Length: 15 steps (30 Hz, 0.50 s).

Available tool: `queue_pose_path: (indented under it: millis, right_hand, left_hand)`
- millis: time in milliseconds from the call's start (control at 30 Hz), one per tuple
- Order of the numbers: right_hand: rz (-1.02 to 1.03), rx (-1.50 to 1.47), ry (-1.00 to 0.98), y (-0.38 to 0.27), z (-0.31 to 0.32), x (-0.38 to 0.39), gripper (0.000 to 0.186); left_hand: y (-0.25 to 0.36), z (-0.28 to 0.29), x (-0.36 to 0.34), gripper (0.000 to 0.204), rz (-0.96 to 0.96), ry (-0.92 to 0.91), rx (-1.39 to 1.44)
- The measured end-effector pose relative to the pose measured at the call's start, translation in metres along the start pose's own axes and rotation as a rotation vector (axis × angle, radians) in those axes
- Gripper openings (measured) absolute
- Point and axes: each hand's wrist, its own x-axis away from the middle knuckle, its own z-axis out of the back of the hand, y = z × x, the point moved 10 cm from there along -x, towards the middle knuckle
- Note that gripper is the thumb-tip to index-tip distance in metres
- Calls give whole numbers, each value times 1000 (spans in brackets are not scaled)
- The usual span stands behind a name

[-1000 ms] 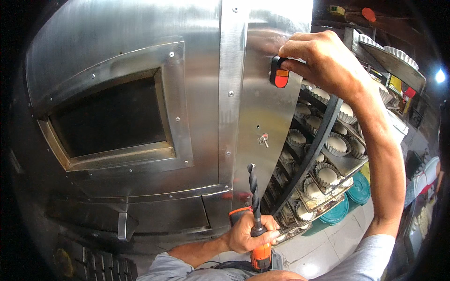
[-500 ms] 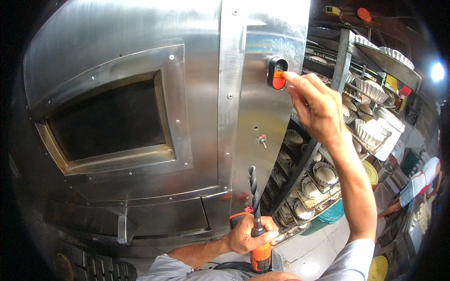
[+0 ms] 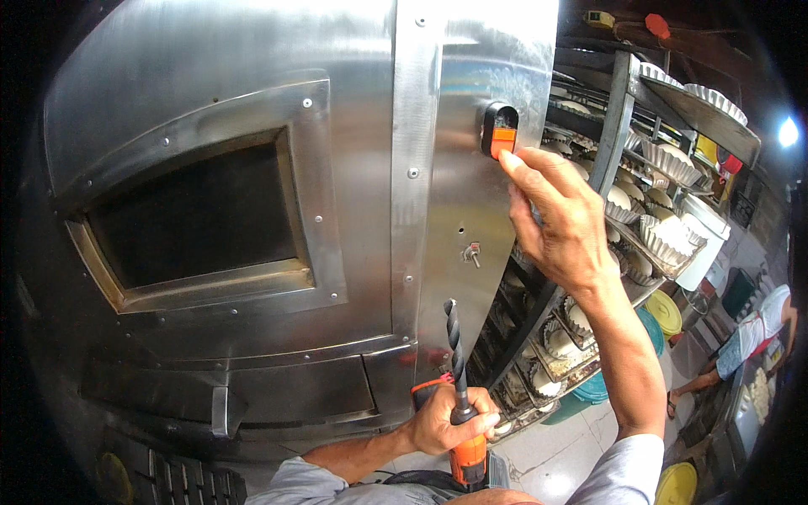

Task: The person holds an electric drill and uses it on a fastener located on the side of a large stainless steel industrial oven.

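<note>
An orange-red switch (image 3: 503, 140) in a black oval housing is fixed on a stainless steel panel (image 3: 475, 194). The fingertips of my right hand (image 3: 564, 219) are closed at its lower edge, with the other fingers curled. Low in front of me, my left hand (image 3: 450, 421) wraps around the front of an orange and black power drill (image 3: 469, 463). A long dark twist drill bit (image 3: 455, 341) points upward from it. Below the switch, the panel has a small hole (image 3: 460, 230) and a metal toggle switch (image 3: 473, 254).
A dark oven window (image 3: 194, 210) in a riveted frame is to the left. On the right, a metal rack (image 3: 619, 126) holds trays of dough in fluted tins. Beyond it are a white bucket (image 3: 703, 240), a yellow lid (image 3: 663, 313) and another person (image 3: 753, 332) at a table.
My right hand has moved slightly down, from the switch's right side to its lower edge. My left hand and the drill have hardly moved.
</note>
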Motion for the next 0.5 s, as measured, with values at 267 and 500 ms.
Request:
queue_pose_path:
  millis: [267,500]
  right_hand:
    - [-42,-196,-90,28,14,-51,25]
    - [-95,-227,-180,42,-4,-45,31]
  left_hand:
    - [0,2,5,16,-1,15,8]
    - [0,1,4,18,8,13,-1]
